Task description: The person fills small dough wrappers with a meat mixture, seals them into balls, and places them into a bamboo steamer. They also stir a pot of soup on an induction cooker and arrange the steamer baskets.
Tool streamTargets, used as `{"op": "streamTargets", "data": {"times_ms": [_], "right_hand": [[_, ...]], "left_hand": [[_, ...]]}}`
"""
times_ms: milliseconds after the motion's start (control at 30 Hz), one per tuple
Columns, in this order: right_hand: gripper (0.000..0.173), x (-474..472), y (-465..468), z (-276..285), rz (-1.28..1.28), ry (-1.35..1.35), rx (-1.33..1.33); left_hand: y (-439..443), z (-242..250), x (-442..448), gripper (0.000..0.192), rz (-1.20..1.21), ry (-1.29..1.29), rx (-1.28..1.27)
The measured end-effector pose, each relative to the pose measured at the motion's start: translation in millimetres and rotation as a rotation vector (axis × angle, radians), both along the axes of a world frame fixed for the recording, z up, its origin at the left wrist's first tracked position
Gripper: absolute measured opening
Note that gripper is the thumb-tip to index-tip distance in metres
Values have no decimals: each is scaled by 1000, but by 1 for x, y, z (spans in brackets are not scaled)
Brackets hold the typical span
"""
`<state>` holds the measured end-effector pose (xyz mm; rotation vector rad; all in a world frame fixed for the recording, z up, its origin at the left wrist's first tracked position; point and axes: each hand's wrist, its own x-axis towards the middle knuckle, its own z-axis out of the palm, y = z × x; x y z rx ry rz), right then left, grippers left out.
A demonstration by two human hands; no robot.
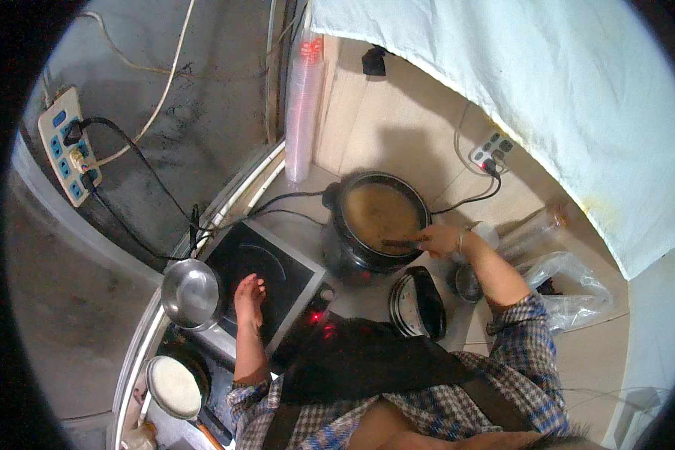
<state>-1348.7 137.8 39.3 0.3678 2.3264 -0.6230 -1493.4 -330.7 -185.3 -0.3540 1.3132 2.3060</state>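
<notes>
My right hand grips the dark handle of a utensil whose lower end dips into a black electric cooking pot. Cloudy yellowish-brown liquid fills much of the pot, and the utensil's submerged part is hidden. Above the black glass of an induction cooktop hovers my left hand, with nothing visible in it and its fingers loosely bent. Beside that hand, a shiny metal pan or bowl overlaps the cooktop's left edge. Red lights glow on the cooktop's near panel.
Stacked dishes stand right of the cooktop. A tall sleeve of plastic cups leans in the corner. Power cords run from two power strips. A clear plastic bag lies right; a round white-topped container sits lower left.
</notes>
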Motion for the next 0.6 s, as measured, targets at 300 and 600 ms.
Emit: {"op": "streamTargets", "data": {"times_ms": [300,600], "right_hand": [[44,76,-11,-39,-690,320,-585],[48,109,-6,-74,-780,576,-446]], "left_hand": [[0,9,-9,21,-34,15,-52],[14,17,-8,25,-61,50,-76]]}}
